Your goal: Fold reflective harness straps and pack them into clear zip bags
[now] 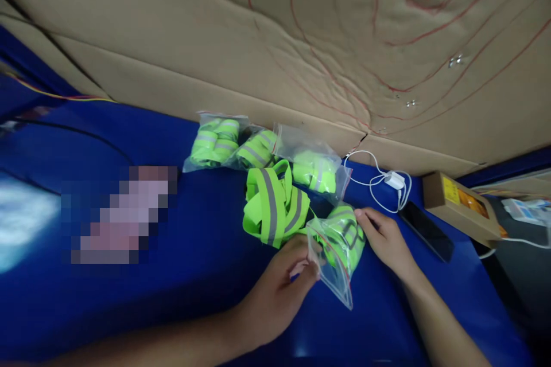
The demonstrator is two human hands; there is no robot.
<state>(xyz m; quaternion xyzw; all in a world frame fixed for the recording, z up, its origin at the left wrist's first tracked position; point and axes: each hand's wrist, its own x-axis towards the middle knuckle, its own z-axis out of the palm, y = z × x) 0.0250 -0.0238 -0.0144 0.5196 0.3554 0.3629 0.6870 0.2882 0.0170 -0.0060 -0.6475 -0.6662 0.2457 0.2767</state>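
Observation:
Between my hands is a clear zip bag (340, 264) with a neon-yellow reflective strap (344, 235) and a dark buckle inside. My left hand (288, 281) pinches the bag near its red-lined mouth. At the bag's far right side, my right hand (383, 235) grips its edge between thumb and fingers. Just beyond my left hand lies a loose bundle of reflective strap (275, 203), yellow with grey stripes, outside any bag. Behind it, several filled bags stand along the cardboard, among them one at the left (215, 143) and one at the right (314, 169).
A cardboard panel (215, 57) with red lines rises behind the blue table (193, 281). To the right are a white cable with a plug (394, 180), a dark phone (426, 232) and a cardboard box (460, 206). A blurred-out patch (129, 215) covers something at left.

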